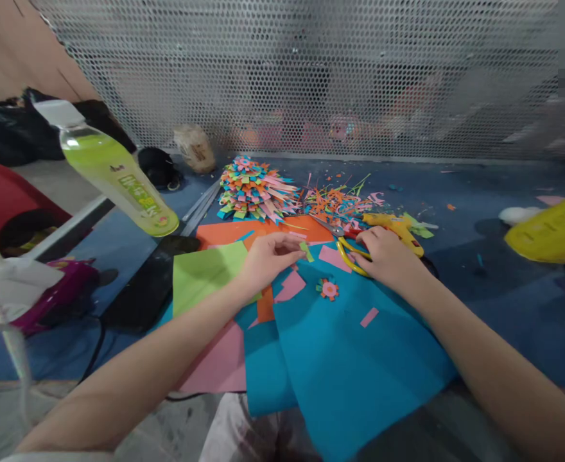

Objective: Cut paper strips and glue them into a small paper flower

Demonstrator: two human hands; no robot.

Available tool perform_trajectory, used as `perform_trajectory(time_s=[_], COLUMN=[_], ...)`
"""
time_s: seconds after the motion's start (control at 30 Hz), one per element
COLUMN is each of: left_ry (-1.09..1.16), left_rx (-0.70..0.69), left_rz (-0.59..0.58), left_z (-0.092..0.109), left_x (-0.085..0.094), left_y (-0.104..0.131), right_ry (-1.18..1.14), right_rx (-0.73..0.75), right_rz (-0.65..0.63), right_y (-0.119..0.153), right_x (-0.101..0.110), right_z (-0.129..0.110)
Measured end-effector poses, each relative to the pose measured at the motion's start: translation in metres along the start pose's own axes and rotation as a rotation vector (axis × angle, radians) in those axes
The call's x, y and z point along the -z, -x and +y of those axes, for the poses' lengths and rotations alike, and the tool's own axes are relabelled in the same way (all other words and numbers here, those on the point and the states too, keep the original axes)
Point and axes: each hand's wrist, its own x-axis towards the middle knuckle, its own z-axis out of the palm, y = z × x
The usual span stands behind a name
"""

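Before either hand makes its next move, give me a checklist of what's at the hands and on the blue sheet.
1. Green strip at the fingertips of the left hand: ok.
2. Right hand at the yellow handle of the scissors: ok; firmness of grip, cannot tell.
3. Paper flower lying on the blue sheet, apart from both hands: ok.
4. Blue sheet free of loose scraps: not ok; a pink strip lies on it, right of the flower.
5. Yellow glue gun well apart from the right hand: not ok; it lies close behind it.
6. Glue gun cool: cannot tell.
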Motion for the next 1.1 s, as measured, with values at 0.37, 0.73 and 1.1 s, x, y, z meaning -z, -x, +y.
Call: perform_trajectory(time_s=[0.37, 0.73, 1.1], left_ry=[0.194, 0.328, 0.425], left_rx=[0.075, 0.083, -0.030], left_rz=[0.110, 0.199, 0.223], left_z=[0.006, 0.015, 0.027], left_x=[-0.001, -0.001, -0.003], left_y=[0.002, 0.006, 0.011], right_ry=[0.051, -0.273, -0.744], right_rx=[-0.053, -0.073, 0.073], right_rz=[-0.049, 0.241, -0.215], right_y=[-0.001, 0.011, 0.029], right_x=[0.001, 0.011, 0.037], right_z=[-0.003, -0.010, -0.019])
